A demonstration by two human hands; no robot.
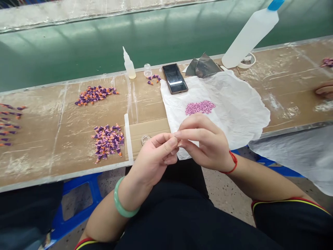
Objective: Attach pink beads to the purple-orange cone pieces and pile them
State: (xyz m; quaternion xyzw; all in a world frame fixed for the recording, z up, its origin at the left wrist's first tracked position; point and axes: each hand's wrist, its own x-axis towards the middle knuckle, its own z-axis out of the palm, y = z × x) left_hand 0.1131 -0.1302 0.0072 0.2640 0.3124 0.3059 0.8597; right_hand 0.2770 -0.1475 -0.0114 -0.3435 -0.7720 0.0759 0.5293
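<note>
My left hand, with a green bangle on the wrist, is closed in a pinch above the table's front edge. Its fingertips meet those of my right hand, which wears a red string and also pinches. Whatever lies between the fingers is hidden. Just beyond the right hand, a pile of small pink pieces rests on a white cloth. Left of my hands sits a heap of small purple and orange figures. A small clear round dish is partly behind my left hand.
Farther back are another heap of purple-orange pieces, a small dropper bottle, a phone, dark sheets, a tape roll and a large white bottle. Another person's hand is at the right edge.
</note>
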